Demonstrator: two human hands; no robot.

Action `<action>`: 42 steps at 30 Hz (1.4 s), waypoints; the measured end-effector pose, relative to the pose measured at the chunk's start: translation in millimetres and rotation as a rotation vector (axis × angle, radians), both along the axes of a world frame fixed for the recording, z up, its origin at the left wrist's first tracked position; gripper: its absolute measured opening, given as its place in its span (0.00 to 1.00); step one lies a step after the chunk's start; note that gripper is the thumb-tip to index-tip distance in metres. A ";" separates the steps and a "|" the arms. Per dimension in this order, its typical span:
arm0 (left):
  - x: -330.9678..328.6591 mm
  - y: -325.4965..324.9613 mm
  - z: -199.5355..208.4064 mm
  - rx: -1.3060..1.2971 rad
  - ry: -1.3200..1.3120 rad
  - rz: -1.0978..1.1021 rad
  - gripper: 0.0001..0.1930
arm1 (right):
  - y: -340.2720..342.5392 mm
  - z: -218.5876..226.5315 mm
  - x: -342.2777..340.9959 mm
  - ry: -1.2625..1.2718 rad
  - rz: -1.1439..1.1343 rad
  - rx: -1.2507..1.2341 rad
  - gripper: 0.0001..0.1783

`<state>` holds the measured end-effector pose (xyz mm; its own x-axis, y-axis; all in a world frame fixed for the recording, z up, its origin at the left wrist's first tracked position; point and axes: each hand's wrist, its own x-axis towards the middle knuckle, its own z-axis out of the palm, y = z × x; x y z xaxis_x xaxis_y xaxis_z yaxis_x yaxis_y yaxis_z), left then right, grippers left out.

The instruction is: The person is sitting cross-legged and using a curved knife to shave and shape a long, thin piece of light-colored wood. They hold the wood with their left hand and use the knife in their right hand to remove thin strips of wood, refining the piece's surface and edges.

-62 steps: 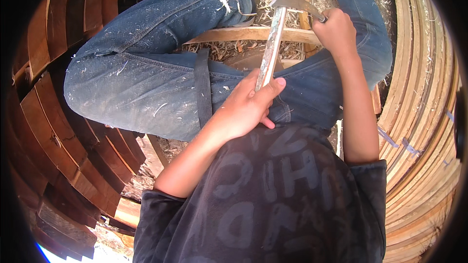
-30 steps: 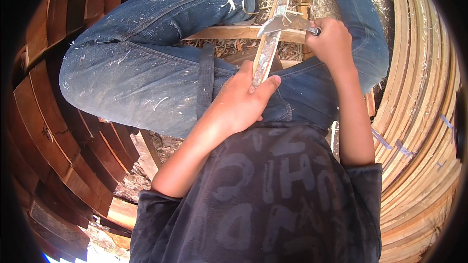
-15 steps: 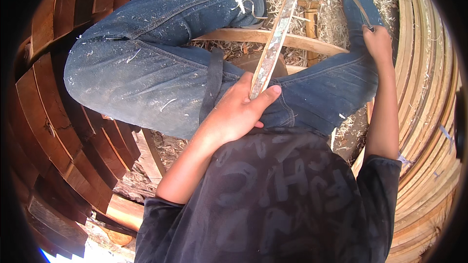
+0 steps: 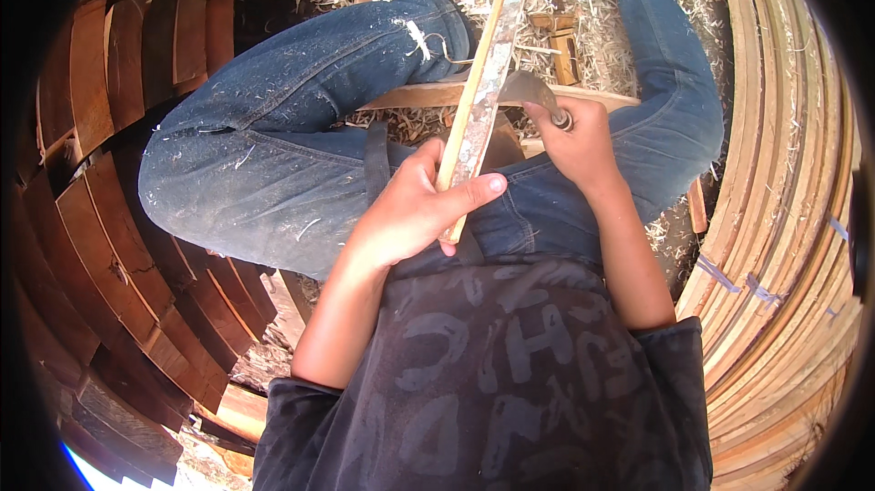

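A long narrow wooden strip (image 4: 485, 76) rises from my lap toward the top of the view, with pale cut edges and a mottled grey-brown, bark-like face. My left hand (image 4: 421, 204) is closed around its near end, the thumb lying across the face. In my right hand (image 4: 581, 143) is the handle of a knife with a broad curved blade (image 4: 529, 88). The blade reaches left to the strip's right edge, partway up; whether it touches the wood I cannot tell. Most of the handle is hidden in my fist.
My bent legs in jeans (image 4: 301, 81) frame the work. Curly wood shavings (image 4: 592, 45) litter the ground beyond, around a small wood block (image 4: 563, 56). A pale wooden piece (image 4: 415, 96) lies crosswise past the strip. Dark boards (image 4: 118, 227) stack at left, long pale strips (image 4: 775, 190) at right.
My right hand has swung the knife in from the far right to beside the strip. The strip's near end has shifted slightly left and closer to me, still in my left hand.
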<state>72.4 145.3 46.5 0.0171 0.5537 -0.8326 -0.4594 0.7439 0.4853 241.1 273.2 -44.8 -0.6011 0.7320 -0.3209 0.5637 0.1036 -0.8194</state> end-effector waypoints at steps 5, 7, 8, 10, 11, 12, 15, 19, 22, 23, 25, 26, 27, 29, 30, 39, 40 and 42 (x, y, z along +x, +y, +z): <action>-2.9 -0.2 27.3 -0.018 0.293 -0.063 0.24 | 11.6 23.0 -4.5 -0.181 0.175 0.024 0.13; -0.7 -5.4 35.3 0.002 0.331 -0.085 0.24 | 9.3 31.6 -9.9 -0.210 0.243 0.071 0.13; 1.8 -8.2 38.5 0.001 0.385 -0.111 0.23 | 7.8 33.9 -12.0 -0.226 0.275 0.093 0.12; -0.1 -13.8 42.4 -0.048 0.335 -0.113 0.22 | 7.1 34.0 -16.3 -0.260 0.316 0.139 0.11; 0.3 -15.9 43.9 -0.072 0.309 -0.110 0.22 | 7.3 33.5 -17.2 -0.279 0.339 0.162 0.11; 3.8 -22.4 38.1 -0.058 0.304 -0.084 0.21 | 7.9 32.0 -17.9 -0.275 0.341 0.177 0.11; 1.4 -21.4 41.5 -0.108 0.312 -0.152 0.22 | 12.7 25.1 -20.0 -0.284 0.338 0.223 0.10; 4.4 -28.1 34.4 -0.044 0.452 -0.213 0.22 | 25.2 14.1 -23.8 -0.355 0.253 0.275 0.11; 8.2 -27.3 37.5 -0.044 0.392 -0.162 0.21 | 43.5 -3.4 -13.6 -0.377 0.140 0.414 0.11; 12.0 -28.3 34.2 -0.019 0.396 -0.148 0.20 | 43.9 -2.5 -13.7 -0.398 0.145 0.394 0.12; 11.6 -29.3 33.0 -0.008 0.393 -0.144 0.20 | 44.8 0.9 -15.0 -0.439 0.155 0.356 0.13; 8.8 -27.4 33.7 -0.021 0.387 -0.149 0.20 | 42.1 -1.1 -14.7 -0.432 0.132 0.345 0.13; 6.2 -26.2 33.6 -0.033 0.380 -0.153 0.20 | 35.3 -5.1 -14.5 -0.425 0.108 0.333 0.13; 3.6 -31.7 26.4 0.005 0.342 -0.125 0.20 | 25.5 -1.9 -16.2 -0.425 0.101 0.286 0.14; 0.3 -34.0 24.3 -0.003 0.309 -0.115 0.20 | 18.2 4.6 -17.0 -0.431 0.114 0.247 0.14; 9.2 -31.9 26.4 0.025 0.357 -0.132 0.22 | 41.9 1.1 -28.9 -0.427 0.133 0.414 0.12; 6.0 -27.5 27.1 0.024 0.335 -0.121 0.22 | 41.7 3.4 -30.0 -0.423 0.134 0.370 0.12; -0.2 -29.7 26.0 -0.045 0.204 -0.090 0.22 | 28.8 11.4 -28.3 -0.418 0.147 0.266 0.12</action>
<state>72.2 115.7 72.5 -0.1069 0.5195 -0.8478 -0.2857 0.8006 0.5266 212.8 302.0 -33.4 -0.5639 0.7385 -0.3696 0.8011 0.3806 -0.4619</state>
